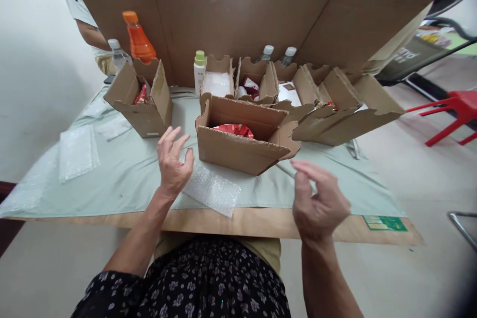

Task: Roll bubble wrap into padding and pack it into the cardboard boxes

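An open cardboard box [238,151] stands near the middle of the table, with a red packet [236,130] partly visible inside. My left hand [174,161] hovers just left of this box, empty, its fingers apart. On the other side, close to the box's right front corner, my right hand [318,198] is held up with fingers loosely bent and nothing visible between them and the thumb. Neither hand appears to touch the box. Below it, between my hands, lies a sheet of bubble wrap [214,190].
Another open box [149,119] holding a red packet stands left. Several open boxes [335,126] line the back. Behind stand an orange bottle [140,42], a white bottle [199,72] and clear bottles. More bubble wrap [78,151] lies left. A cardboard wall [238,15] rises behind.
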A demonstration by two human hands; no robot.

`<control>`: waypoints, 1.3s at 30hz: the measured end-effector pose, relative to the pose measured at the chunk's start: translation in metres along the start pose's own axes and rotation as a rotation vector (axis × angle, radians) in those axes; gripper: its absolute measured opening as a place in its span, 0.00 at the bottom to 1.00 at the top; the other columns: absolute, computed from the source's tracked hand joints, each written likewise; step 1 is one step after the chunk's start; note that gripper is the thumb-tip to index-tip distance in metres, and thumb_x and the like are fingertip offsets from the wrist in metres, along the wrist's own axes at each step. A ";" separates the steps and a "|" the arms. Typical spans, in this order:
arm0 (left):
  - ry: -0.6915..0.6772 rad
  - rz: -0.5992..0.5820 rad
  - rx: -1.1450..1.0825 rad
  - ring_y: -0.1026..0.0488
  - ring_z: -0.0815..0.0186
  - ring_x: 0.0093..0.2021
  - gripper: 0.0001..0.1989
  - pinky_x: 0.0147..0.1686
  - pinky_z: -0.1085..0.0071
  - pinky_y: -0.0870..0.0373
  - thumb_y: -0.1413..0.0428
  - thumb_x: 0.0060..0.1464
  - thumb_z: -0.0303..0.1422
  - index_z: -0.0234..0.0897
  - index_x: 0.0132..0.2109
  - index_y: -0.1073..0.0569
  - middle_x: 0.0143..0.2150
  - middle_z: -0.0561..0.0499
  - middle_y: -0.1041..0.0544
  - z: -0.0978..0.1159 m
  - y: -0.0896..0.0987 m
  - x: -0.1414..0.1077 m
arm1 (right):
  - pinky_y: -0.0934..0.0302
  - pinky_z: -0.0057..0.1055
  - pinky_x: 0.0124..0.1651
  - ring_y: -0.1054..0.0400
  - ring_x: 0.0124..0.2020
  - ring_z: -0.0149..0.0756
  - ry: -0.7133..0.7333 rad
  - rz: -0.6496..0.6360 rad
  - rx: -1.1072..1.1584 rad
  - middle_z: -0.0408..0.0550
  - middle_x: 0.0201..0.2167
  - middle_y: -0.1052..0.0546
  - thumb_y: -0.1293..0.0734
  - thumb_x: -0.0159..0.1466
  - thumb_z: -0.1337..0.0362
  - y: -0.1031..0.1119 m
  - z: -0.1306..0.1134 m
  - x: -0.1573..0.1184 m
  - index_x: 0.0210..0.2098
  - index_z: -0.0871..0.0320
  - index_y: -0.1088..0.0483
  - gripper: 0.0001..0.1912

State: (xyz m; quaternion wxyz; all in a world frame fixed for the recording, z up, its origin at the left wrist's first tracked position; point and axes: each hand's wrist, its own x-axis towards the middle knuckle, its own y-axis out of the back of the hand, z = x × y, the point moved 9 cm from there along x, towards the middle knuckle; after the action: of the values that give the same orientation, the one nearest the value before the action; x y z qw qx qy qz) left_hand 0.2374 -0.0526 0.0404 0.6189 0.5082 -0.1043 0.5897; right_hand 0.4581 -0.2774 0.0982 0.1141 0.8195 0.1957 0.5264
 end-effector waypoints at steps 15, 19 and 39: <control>0.467 -0.714 0.453 0.24 0.47 0.54 0.26 0.55 0.56 0.29 0.45 0.61 0.34 0.31 0.65 0.29 0.49 0.39 0.18 -0.081 -0.018 -0.068 | 0.36 0.49 0.55 0.31 0.60 0.54 -0.017 -0.804 -0.215 0.59 0.61 0.25 0.34 0.69 0.59 -0.103 0.012 -0.143 0.55 0.55 0.25 0.17; 0.516 -0.864 0.409 0.20 0.52 0.47 0.26 0.46 0.61 0.28 0.47 0.62 0.33 0.37 0.66 0.31 0.43 0.46 0.16 -0.075 -0.013 -0.084 | 0.36 0.49 0.54 0.30 0.58 0.55 -0.072 -0.699 -0.287 0.59 0.59 0.23 0.36 0.70 0.61 -0.083 0.031 -0.134 0.50 0.56 0.23 0.14; 0.204 -0.470 0.299 0.23 0.51 0.48 0.17 0.50 0.56 0.24 0.46 0.61 0.31 0.37 0.56 0.24 0.46 0.41 0.21 -0.042 0.011 -0.099 | 0.34 0.48 0.52 0.25 0.54 0.51 -0.049 -0.604 -0.271 0.54 0.51 0.18 0.38 0.73 0.61 -0.064 0.029 -0.130 0.48 0.56 0.23 0.12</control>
State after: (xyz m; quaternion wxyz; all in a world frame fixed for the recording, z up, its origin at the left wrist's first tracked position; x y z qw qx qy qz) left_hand 0.1810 -0.0853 -0.0457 0.6641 0.5420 0.1671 0.4871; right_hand 0.4235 -0.2772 -0.0454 0.3775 0.7143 0.3552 0.4703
